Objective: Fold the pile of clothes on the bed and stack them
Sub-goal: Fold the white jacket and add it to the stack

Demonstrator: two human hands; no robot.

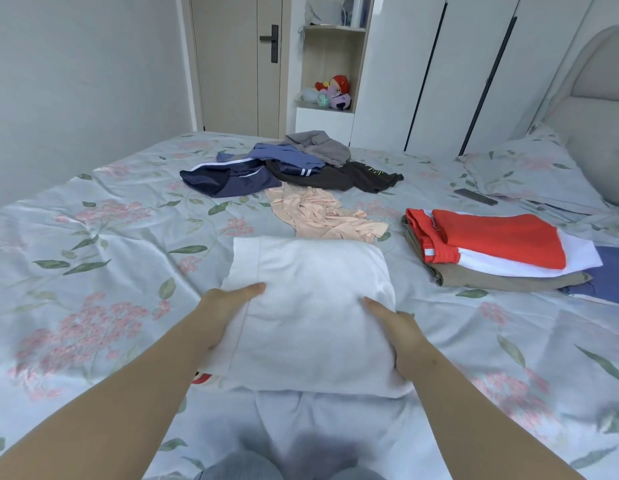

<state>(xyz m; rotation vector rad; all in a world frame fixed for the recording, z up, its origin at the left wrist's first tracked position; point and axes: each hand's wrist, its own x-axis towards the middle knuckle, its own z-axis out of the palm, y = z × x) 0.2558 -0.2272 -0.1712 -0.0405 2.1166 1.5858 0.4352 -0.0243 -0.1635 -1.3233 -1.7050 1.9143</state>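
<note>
Garment (pixel 311 323), white, folded | left hand (pixel 225 308) and right hand (pixel 405 336): fingers pinching its sides | folded stack (pixel 491 239) near

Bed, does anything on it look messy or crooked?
Yes. On the right, the red and white garment sits skewed on the olive garment, and a blue piece pokes out underneath. Farther back, the unfolded pile and the peach garment lie crumpled. The white garment held in front looks neat.
</note>
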